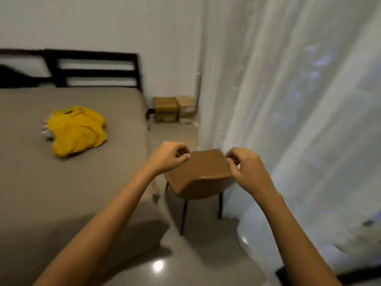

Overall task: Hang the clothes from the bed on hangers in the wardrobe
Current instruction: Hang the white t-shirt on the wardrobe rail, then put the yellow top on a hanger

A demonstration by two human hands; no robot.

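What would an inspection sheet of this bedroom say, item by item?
Surface: grey bed, sheet flat.
Job's things: yellow garment crumpled on the bed, a pale cloth peeking from under it; no hangers or wardrobe in view.
Clutter: two cardboard boxes on the floor by the wall.
Hands: left hand and right hand raised in front of the brown chair, fingers curled, nothing seen in them.
Cables: nothing seen.
Surroundings: dark headboard, white curtain at right.

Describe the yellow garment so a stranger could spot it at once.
Find the bed with the dark slatted headboard. On its taupe sheet lies a crumpled yellow garment. It alone is bright; a pale cloth peeks from under it.
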